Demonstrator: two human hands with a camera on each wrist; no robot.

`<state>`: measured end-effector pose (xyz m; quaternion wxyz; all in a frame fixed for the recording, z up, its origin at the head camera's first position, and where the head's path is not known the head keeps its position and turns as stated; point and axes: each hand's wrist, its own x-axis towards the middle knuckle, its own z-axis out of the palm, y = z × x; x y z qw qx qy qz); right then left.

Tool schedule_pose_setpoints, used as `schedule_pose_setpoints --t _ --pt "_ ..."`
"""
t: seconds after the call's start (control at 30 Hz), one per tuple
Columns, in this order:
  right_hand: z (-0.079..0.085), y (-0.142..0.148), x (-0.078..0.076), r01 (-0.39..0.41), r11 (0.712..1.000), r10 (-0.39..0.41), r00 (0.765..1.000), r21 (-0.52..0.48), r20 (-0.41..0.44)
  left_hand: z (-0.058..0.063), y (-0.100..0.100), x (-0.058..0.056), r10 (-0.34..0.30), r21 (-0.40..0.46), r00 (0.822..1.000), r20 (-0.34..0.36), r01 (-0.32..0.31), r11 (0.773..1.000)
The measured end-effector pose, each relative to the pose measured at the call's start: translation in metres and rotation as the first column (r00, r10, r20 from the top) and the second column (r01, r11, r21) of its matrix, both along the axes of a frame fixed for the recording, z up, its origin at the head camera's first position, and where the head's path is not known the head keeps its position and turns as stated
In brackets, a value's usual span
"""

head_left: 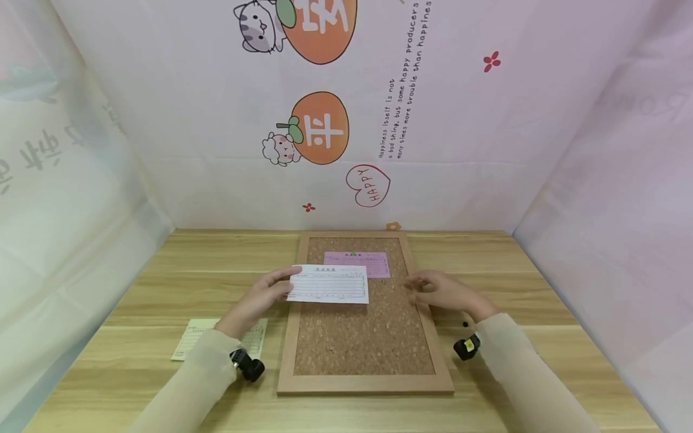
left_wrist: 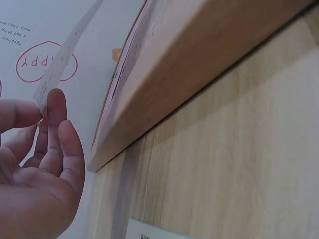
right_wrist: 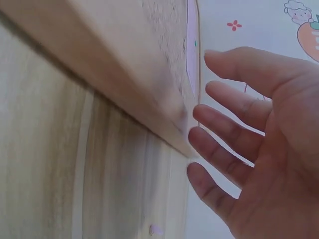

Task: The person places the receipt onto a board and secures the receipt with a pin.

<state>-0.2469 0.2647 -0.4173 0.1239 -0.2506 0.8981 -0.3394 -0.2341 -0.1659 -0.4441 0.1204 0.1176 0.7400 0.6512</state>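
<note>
A white printed form slip (head_left: 329,285) is pinched at its left edge between the thumb and fingers of my left hand (head_left: 269,288). It is held above the cork board (head_left: 368,337), covering part of a pink slip (head_left: 373,263) on the board's upper part. A green pushpin (head_left: 354,252) sits at the pink slip's top edge. My right hand (head_left: 441,291) is by the board's right frame, its fingers spread and loosely bent with nothing between them, as the right wrist view shows (right_wrist: 279,134).
A pale yellow form slip (head_left: 195,340) lies on the wooden table (head_left: 227,258) left of the board, partly behind my left forearm. A small black object (head_left: 465,324) is visible near my right wrist. Printed cloth (head_left: 444,180) walls off the back and both sides.
</note>
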Motion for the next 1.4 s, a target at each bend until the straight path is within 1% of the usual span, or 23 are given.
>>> schedule_pose_setpoints --t 0.03,0.17,0.3,0.43,0.63,0.73,0.87,1.0,1.17,1.4 --pt "0.000 -0.001 0.000 0.011 1.000 -0.011 1.000 -0.010 0.005 0.000 0.001 0.000 -0.002 0.001 1.000 0.002 0.002 1.000" --pt "0.000 -0.008 0.002 0.034 0.998 -0.036 0.999 -0.050 -0.020 0.001 0.007 -0.001 -0.006 0.001 1.000 0.009 0.006 1.000" --pt "0.001 -0.015 0.003 0.034 0.994 -0.039 0.998 -0.108 -0.041 0.002 0.013 -0.001 0.000 0.000 1.000 0.011 0.000 1.000" --pt "0.001 -0.022 0.005 0.045 0.988 -0.050 0.998 -0.145 -0.031 0.003 0.018 -0.001 0.005 -0.003 1.000 0.011 -0.005 1.000" --pt "0.002 -0.033 0.009 0.052 0.986 -0.058 0.998 -0.158 -0.034 0.003 0.023 -0.003 -0.012 0.019 1.000 0.003 0.012 1.000" --pt "0.002 -0.039 0.011 0.050 0.980 -0.057 0.998 -0.193 -0.030 0.003 0.025 -0.003 -0.023 0.020 1.000 0.000 0.023 1.000" --pt "0.002 -0.044 0.012 0.045 0.970 -0.051 0.999 -0.238 -0.019 0.004 0.029 -0.004 -0.016 0.008 1.000 0.004 0.016 1.000" --pt "0.002 -0.049 0.013 0.044 0.966 -0.047 0.999 -0.256 -0.005 0.005 0.034 -0.004 -0.002 -0.005 1.000 0.007 0.002 1.000" --pt "0.001 -0.052 0.013 0.049 0.965 -0.052 0.999 -0.259 -0.006 0.005 0.040 -0.005 0.002 0.003 1.000 0.017 -0.002 1.000" --pt "0.000 -0.053 0.012 0.071 0.966 -0.076 0.997 -0.248 -0.009 0.004 0.045 -0.008 -0.002 -0.015 1.000 0.003 0.002 1.000"
